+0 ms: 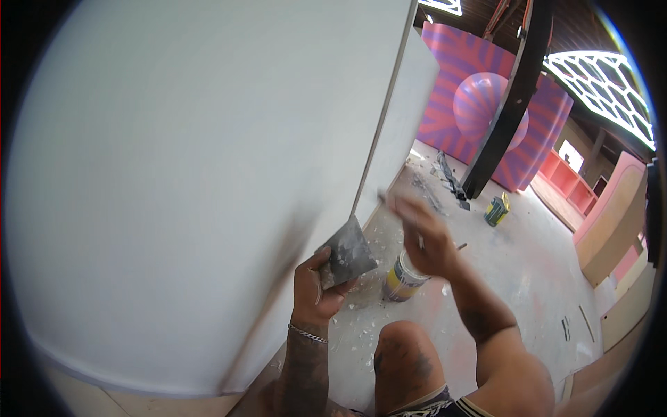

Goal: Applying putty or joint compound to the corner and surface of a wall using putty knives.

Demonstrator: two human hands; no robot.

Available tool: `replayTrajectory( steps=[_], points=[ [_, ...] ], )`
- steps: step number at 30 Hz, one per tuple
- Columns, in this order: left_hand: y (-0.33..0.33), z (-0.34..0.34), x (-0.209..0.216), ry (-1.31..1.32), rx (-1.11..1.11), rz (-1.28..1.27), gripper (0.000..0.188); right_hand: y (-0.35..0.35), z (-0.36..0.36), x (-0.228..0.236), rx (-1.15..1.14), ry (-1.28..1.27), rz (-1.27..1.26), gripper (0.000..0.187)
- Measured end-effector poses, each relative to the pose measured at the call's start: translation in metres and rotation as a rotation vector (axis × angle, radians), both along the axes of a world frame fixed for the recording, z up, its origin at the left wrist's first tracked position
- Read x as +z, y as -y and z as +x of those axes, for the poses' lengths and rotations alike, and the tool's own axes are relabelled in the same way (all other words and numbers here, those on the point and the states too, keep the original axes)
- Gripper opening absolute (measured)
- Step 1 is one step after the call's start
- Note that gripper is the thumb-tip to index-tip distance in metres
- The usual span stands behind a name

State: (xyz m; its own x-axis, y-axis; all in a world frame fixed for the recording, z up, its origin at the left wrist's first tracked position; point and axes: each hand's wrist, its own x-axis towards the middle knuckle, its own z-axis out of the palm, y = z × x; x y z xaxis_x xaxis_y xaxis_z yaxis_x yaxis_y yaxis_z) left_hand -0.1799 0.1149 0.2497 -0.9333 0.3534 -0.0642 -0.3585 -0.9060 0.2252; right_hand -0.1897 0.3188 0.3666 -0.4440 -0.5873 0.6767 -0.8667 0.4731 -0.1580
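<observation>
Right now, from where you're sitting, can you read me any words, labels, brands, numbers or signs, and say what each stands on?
None can be read.
Near can, yellow and grey: any print is too blurred.
Far can, green and yellow: any print is too small.
Grey plate in the left hand: no lettering visible.

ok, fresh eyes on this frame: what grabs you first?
Upper right, the pink-and-purple striped panel with its big rounded bulge, crossed by a dark post, stands out most. Next come the broad white wall filling the left and, lower centre, the left hand holding a flat grey plate.
</observation>
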Motion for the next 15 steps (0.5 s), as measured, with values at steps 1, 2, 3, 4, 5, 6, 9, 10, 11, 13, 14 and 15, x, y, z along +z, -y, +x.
replayTrajectory(
  steps=[1,2,3,4,5,6,9,10,11,13,14,15],
  points=[
    [-0.003,-0.002,0.001,-0.013,-0.003,0.013,0.030,-0.008,0.013,-0.016,0.119,0.101,-0.018,0.072],
    [-0.003,-0.002,0.004,-0.065,-0.053,0.079,0.029,-0.007,0.023,-0.027,0.139,0.118,0.015,0.072],
    [-0.004,-0.002,0.006,-0.116,-0.107,0.143,0.029,-0.006,0.030,-0.037,0.154,0.137,0.047,0.072],
    [-0.003,0.002,0.013,-0.092,-0.060,0.003,0.030,-0.019,0.025,-0.052,0.075,0.126,0.037,0.060],
    [0.001,0.003,0.012,-0.092,-0.056,0.008,0.030,-0.025,0.020,-0.048,0.079,0.126,0.042,0.060],
    [0.005,0.003,0.011,-0.079,-0.003,-0.057,0.031,-0.031,0.010,-0.037,-0.019,0.039,0.268,0.058],
    [0.008,0.007,0.021,-0.086,0.067,-0.114,0.034,-0.057,-0.041,-0.002,-0.244,-0.271,0.641,0.056],
    [0.007,0.007,0.023,-0.124,0.063,-0.124,0.034,-0.057,-0.063,0.019,-0.317,-0.272,0.495,0.056],
    [0.002,0.008,0.026,-0.163,0.056,-0.129,0.035,-0.058,-0.086,0.051,-0.362,-0.512,0.424,0.056],
    [-0.005,0.011,0.030,-0.148,0.069,-0.150,0.035,-0.043,-0.123,0.112,-0.683,-0.767,0.297,0.055],
    [-0.008,0.012,0.032,-0.132,0.077,-0.174,0.036,-0.034,-0.138,0.140,-0.873,-0.787,0.317,0.055],
    [-0.010,0.012,0.032,-0.129,0.079,-0.179,0.036,-0.022,-0.150,0.164,-0.946,-0.868,0.308,0.052]
  ],
)
